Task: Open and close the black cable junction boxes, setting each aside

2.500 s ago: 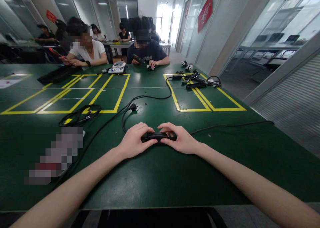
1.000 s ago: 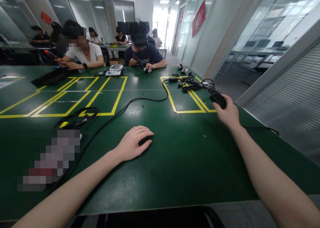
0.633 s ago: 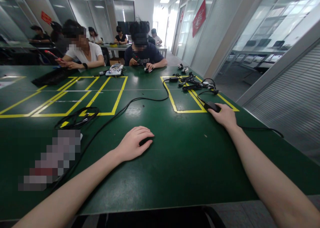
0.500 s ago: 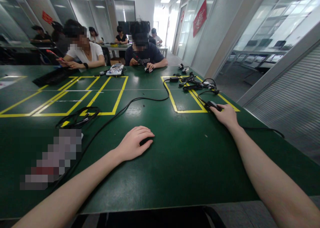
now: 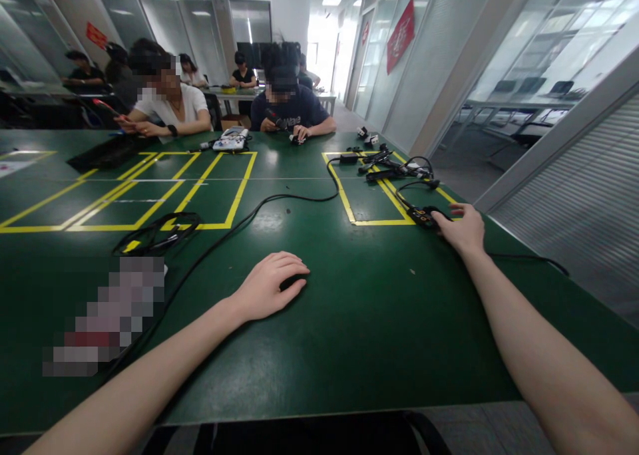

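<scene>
My left hand (image 5: 274,285) lies palm down on the green table (image 5: 349,348), fingers stretched forward and thumb apart, holding nothing. At the right, my right hand (image 5: 462,230) is spread, its thumb tip at the near side of a small black corded device (image 5: 425,216) with orange marks on it. Whether the thumb presses on it I cannot tell. A black cord (image 5: 409,187) curves from the device toward a tangle of black cables and plugs (image 5: 382,169).
Yellow tape (image 5: 352,205) marks boxes on the table. A long black cable (image 5: 259,205) crosses it, near a coiled cable (image 5: 160,235) and a blurred-out object (image 5: 114,308). Across sit a person in dark clothing (image 5: 294,112) and one in white (image 5: 184,109), beside a white device (image 5: 232,139).
My right hand has shifted slightly right and its fingers have spread off the black device, which showed a grey top before and now shows orange marks. My left hand has stayed put.
</scene>
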